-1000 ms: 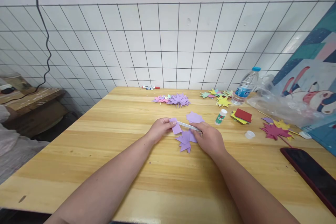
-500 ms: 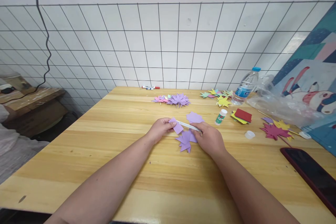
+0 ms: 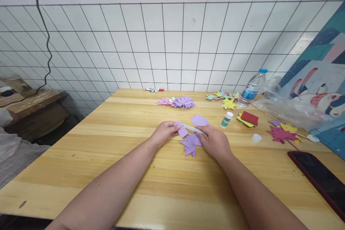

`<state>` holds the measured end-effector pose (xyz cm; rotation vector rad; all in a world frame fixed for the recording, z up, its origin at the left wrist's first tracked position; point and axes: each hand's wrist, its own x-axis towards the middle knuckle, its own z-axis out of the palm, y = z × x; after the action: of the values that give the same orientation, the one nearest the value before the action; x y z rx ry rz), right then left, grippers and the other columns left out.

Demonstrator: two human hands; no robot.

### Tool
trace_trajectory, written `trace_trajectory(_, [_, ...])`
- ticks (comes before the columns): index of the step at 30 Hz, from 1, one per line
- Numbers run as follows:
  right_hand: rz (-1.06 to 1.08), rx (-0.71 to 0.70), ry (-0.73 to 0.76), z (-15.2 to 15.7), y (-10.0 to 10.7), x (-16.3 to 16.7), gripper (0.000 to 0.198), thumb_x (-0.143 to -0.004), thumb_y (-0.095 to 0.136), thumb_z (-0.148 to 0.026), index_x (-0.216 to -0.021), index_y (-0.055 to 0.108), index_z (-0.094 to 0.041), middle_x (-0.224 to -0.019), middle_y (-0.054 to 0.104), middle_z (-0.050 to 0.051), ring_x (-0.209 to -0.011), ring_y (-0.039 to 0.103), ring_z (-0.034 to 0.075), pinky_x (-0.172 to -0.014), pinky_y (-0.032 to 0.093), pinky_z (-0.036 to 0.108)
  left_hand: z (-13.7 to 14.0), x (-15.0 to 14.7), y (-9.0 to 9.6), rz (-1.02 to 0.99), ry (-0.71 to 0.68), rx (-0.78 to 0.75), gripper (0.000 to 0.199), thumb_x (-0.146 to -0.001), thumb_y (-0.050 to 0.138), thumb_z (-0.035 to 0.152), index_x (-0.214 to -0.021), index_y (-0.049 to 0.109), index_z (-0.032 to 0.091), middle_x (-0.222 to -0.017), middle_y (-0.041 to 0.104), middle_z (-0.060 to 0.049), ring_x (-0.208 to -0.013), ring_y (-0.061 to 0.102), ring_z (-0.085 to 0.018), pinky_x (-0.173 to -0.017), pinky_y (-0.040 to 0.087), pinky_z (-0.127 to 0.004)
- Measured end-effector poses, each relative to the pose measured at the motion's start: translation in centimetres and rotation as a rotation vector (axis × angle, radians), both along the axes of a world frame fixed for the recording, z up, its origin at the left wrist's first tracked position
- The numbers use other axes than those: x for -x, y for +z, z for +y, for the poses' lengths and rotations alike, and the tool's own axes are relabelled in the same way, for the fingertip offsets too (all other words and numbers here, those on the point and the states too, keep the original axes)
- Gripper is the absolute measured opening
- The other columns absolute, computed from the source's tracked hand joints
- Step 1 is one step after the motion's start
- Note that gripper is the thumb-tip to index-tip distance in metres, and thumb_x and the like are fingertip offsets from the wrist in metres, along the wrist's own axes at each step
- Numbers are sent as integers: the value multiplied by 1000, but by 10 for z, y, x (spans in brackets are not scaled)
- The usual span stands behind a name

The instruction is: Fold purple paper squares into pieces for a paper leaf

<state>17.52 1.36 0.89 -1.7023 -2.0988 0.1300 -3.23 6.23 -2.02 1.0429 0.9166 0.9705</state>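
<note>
Pinching a purple paper square (image 3: pixel 181 130) over the counter (image 3: pixel 121 125), my left hand (image 3: pixel 163 133) should keep it flat while my right hand (image 3: pixel 216 141), grasping a slim white tool (image 3: pixel 192 128) at its edge, stays steady.

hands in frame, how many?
2. Left hand, near the table's middle, pinching a folded-looking purple paper; right hand, to its right, gripping a thin white tool. No others visible.

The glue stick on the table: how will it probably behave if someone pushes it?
The glue stick would probably tip easily, as it stands upright on a narrow base. Once down, it may roll, since its sides look round.
</note>
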Motion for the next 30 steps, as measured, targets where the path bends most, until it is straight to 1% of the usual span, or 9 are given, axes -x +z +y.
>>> trace_trajectory(7, [-4,-5,-9,0,0,1,28,-85,48,-31,-110,61,-32,-104,65,-1,-90,60,16,-70,43,24,0,0,0,10,0,-1,35,-59,77,37,-81,71,10,-85,71,-11,-82,64,-21,-81,46,-33])
trace_trajectory(12, [-4,-17,-22,0,1,0,28,-85,49,-31,-109,62,-32,-105,65,-1,-92,60,16,-71,43,24,1,1,0,-38,10,-1,36,-60,76,36,-83,71,10,-86,71,-12,-82,65,-22,-82,46,-33])
trace_trajectory(23, [-6,-9,0,0,-1,1,28,-85,48,-31,-110,61,-32,-105,65,-2,-91,61,15,-70,43,25,-2,-1,2,2,-5,26,33,-57,78,34,-78,71,10,-81,71,-11,-79,64,-21,-81,46,-32])
trace_trajectory(30, [-2,-13,-31,-1,2,0,28,-84,49,-32,-109,62,-32,-105,65,-1,-93,60,16,-70,43,25,0,0,1,-38,7,3,37,-57,78,37,-81,70,9,-83,71,-12,-80,65,-22,-81,47,-34])
